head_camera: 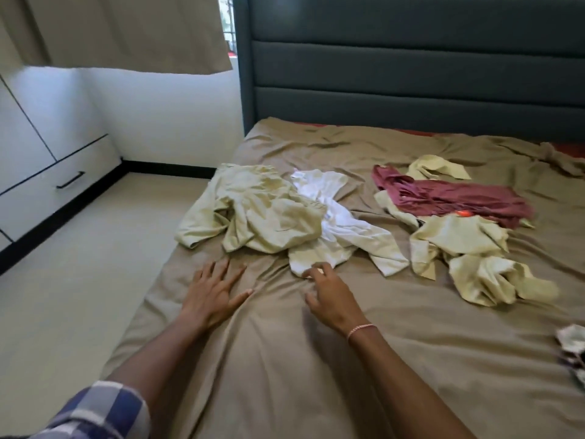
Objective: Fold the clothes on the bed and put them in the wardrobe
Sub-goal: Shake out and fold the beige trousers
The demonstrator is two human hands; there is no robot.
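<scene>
Brown bed sheet (316, 359) lies creased, with clothes unfolded across it: a pale yellow shirt (262, 213) heaped near the left edge, a white garment (335, 223) tangled against its right side, and a maroon garment (452, 198) over more pale yellow clothes (468, 251) farther right. The left hand (215, 293) lies flat on the sheet just before the heap, fingers spread. The right hand (329, 293) reaches the white garment's near hem with fingers curled; whether they pinch the cloth cannot be told. The wardrobe (47, 172) stands across the floor at the left.
</scene>
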